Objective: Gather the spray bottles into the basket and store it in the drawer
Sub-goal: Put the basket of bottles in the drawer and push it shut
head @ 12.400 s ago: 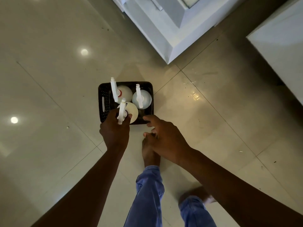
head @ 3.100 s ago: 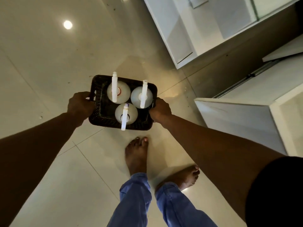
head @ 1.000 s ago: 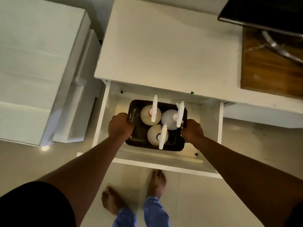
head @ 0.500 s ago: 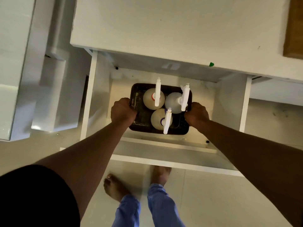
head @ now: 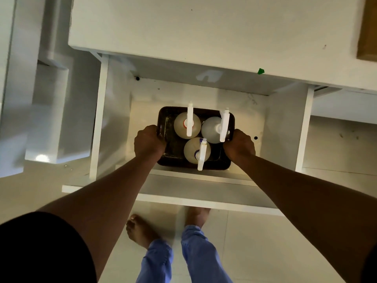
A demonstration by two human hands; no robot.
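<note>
A dark plastic basket [head: 173,111] sits low inside the open white drawer [head: 204,195], near its front wall. Three white spray bottles stand upright in it: one at the back left [head: 180,125], one at the back right [head: 210,129], one at the front [head: 191,152]. My left hand [head: 149,142] grips the basket's left rim. My right hand [head: 239,145] grips its right rim. Whether the basket rests on the drawer floor I cannot tell.
A white countertop [head: 204,31] overhangs the drawer's back, with a green tag [head: 260,71] on its edge and a wooden board [head: 368,27] at the far right. Another white cabinet [head: 49,111] stands to the left. My bare feet [head: 140,231] are on the tiled floor below the drawer front.
The basket was carried from the floor to the open drawer. Over the last second it has sunk deeper into the drawer, both hands still on its rims.
</note>
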